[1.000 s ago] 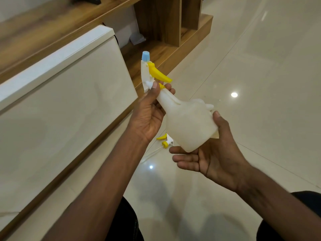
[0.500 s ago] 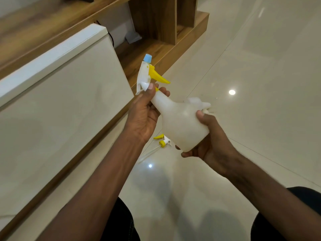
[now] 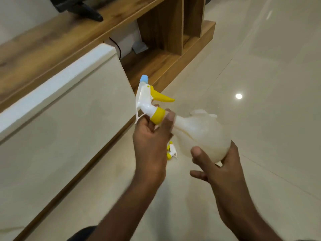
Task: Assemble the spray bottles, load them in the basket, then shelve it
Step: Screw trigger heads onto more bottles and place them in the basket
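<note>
Left hand (image 3: 152, 140) fingers curled round yellow screw collar (image 3: 157, 116) of white trigger sprayer head (image 3: 145, 98); right hand (image 3: 215, 164) cupping translucent white plastic bottle (image 3: 201, 133) base at four o'clock. Risk: cross-threaded collar, leaking later, from tilted twisting. Spare sprayer head (image 3: 171, 151) on floor, six o'clock.

Bright, even indoor light; a lamp glares off the glossy floor (image 3: 260, 119); forearms motion-blurred.

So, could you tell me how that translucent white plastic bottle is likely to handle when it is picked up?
The translucent white plastic bottle looks empty, so probably light. Its thin-looking walls may flex under the right hand. Its rounded body could roll if laid down on the glossy tiled floor.
</note>
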